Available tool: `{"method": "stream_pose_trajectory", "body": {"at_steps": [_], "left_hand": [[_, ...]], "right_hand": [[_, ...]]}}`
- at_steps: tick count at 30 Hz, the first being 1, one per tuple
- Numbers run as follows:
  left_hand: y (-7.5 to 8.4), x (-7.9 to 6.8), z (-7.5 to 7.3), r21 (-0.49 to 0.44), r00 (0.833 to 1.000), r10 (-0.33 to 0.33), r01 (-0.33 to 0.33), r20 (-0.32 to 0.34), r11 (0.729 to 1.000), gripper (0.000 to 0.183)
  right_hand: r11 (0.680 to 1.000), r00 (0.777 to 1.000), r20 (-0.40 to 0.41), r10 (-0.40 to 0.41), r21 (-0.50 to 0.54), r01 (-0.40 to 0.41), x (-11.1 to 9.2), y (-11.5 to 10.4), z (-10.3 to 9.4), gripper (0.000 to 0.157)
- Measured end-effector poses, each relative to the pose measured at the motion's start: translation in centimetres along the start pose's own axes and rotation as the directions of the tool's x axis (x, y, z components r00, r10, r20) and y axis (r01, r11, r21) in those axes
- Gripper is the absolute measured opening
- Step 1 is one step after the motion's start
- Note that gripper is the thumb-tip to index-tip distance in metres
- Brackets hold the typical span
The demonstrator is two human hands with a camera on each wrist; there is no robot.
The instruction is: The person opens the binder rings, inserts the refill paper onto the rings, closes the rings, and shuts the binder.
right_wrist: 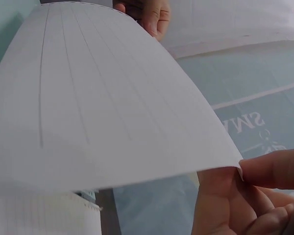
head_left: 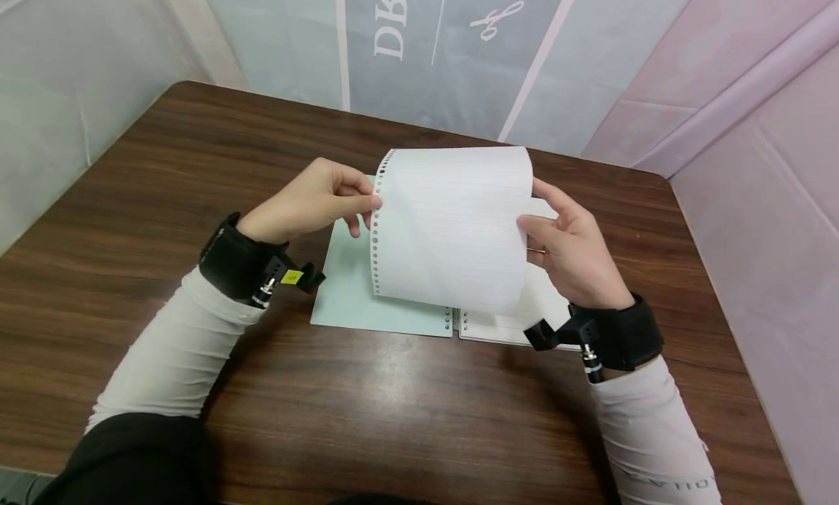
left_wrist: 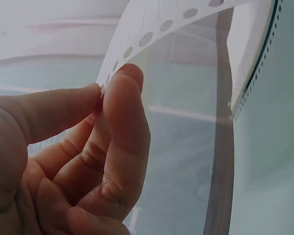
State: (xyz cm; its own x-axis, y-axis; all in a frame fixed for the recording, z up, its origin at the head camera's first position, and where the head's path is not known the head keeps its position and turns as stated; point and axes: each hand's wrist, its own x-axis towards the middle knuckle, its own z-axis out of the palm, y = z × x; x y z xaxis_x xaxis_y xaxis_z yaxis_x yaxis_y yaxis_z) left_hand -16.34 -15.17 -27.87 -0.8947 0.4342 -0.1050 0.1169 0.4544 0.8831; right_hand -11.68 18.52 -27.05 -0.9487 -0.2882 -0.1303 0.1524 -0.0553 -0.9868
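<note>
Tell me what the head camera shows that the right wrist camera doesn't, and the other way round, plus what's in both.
Only the head view shows the white sleeves and the black band on the right wrist.

Only the right wrist view shows a block capital S on the backdrop.

Both share the backdrop, the lined sheet, the left hand at the sheet's far side and the right hand, whose fingers pinch the sheet's near edge in the wrist view.
</note>
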Motion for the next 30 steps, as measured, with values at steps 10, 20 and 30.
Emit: {"method": "stream_pose_trajectory", "body": {"at_steps": [10,20,30], "left_hand": [[0.8,1.0,1.9,-0.036,0.997,0.033,-0.03,0.077,0.999,0.016],[1.7,1.5,3.2,-0.073,0.988,0.084,-0.075,0.13,0.995,0.016],[2.9,2.0,4.4,-0.11,0.98,0.13,-0.114,0.148,0.987,0.016]], "right_hand": [[0.998,0.998,0.003,-0.056,0.016,0.056,-1.7,-0.4,-1.9,0.068],[0.986,0.989,-0.005,-0.147,0.076,0.147,-3.7,-0.6,-3.1,0.065],[0.984,0.983,-0.069,-0.169,0.041,0.172,-4.7,-0.9,-4.2,0.063]]}}
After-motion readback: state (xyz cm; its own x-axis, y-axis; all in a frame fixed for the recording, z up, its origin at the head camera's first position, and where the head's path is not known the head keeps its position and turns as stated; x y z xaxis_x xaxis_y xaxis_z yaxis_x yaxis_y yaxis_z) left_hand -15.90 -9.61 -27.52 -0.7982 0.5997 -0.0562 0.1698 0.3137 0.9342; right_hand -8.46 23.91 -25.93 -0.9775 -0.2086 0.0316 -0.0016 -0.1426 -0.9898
